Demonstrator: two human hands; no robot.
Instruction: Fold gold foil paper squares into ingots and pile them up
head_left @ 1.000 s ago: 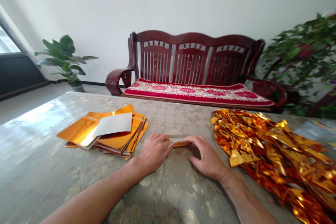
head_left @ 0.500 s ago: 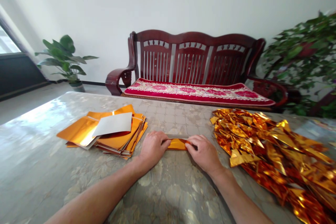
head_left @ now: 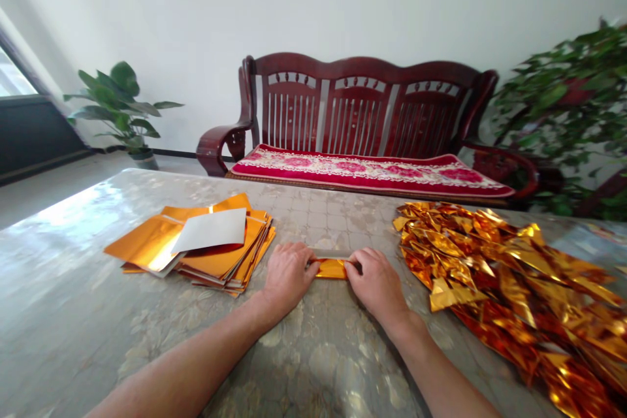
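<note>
Between my hands, low over the table, is a partly folded sheet of gold foil paper (head_left: pixel 331 269), with a pale strip of its back showing along the far side. My left hand (head_left: pixel 290 274) is closed on its left end, thumb against the gold face. At the right end my right hand (head_left: pixel 375 282) grips it the same way, fingers curled. The hands hide both ends of the paper. To the left lies a stack of gold foil sheets (head_left: pixel 225 261), topped by one sheet with its pale side up (head_left: pixel 213 230).
A large heap of folded gold foil pieces (head_left: pixel 509 281) covers the table's right side, beside a clear plastic bag (head_left: pixel 592 241). Beyond the patterned tabletop (head_left: pixel 313 353) stands a dark red wooden bench (head_left: pixel 360 104) with a floral cushion. Potted plants (head_left: pixel 122 108) flank it.
Both hands keep hold of the paper, and my right hand has shifted slightly left. The gold strip between the thumbs looks a little shorter and narrower.
</note>
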